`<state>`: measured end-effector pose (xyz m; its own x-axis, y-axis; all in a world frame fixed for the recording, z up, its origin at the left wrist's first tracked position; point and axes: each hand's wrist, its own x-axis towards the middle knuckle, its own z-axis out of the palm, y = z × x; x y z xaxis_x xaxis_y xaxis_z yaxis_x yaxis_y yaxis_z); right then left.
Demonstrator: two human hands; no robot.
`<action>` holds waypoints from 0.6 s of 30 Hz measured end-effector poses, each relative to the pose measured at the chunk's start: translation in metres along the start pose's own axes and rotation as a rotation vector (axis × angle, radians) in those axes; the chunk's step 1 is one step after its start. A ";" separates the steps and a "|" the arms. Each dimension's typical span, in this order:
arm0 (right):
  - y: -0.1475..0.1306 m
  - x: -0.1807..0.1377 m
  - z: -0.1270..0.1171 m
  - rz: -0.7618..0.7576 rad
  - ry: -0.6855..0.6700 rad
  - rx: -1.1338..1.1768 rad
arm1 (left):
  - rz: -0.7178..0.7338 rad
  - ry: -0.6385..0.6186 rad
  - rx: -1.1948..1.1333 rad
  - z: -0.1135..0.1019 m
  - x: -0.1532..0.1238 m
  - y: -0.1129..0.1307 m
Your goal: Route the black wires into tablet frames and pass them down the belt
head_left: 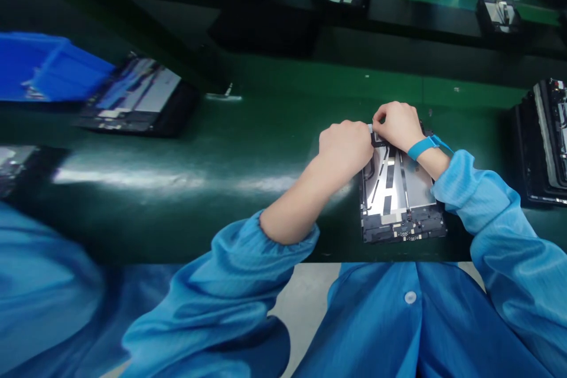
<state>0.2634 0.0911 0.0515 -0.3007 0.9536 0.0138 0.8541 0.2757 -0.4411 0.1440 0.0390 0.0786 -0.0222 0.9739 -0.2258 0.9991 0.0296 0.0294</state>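
Work under way at the far edge of an opened tablet assembly (401,195), lying back-up on the green worktop (221,147) near its front edge. Circuit board and metal shield exposed, no rear cover fitted. Left hand (345,147) curled into a closed grip at the top-left corner; right hand (396,124) pinching something small and dark there, too hidden to identify.

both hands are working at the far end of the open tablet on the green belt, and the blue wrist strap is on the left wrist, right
Not quite: the head view shows the blue wrist strap on the right wrist, not the left. The rest holds: the left hand and right hand are both at the far end of the open tablet on the green belt.
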 end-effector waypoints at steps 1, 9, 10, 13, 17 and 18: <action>0.001 -0.002 0.000 -0.006 0.009 0.001 | 0.002 -0.010 -0.004 -0.002 0.002 0.000; 0.010 -0.016 0.002 -0.033 0.048 0.076 | 0.002 -0.016 -0.107 -0.003 0.006 -0.008; 0.011 -0.018 0.003 -0.039 0.058 0.095 | 0.001 0.015 -0.142 0.000 0.004 -0.013; 0.018 -0.023 0.003 -0.056 0.106 0.149 | -0.035 0.158 -0.376 0.017 -0.003 -0.031; 0.029 -0.029 0.003 -0.040 0.142 0.222 | -0.222 0.129 -1.096 0.054 -0.015 -0.047; 0.032 -0.030 0.003 -0.036 0.144 0.243 | -0.261 0.087 -1.268 0.063 -0.018 -0.047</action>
<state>0.2981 0.0711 0.0345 -0.2503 0.9560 0.1530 0.7118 0.2888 -0.6403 0.0999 0.0060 0.0204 -0.2595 0.9171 -0.3026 0.2357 0.3640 0.9011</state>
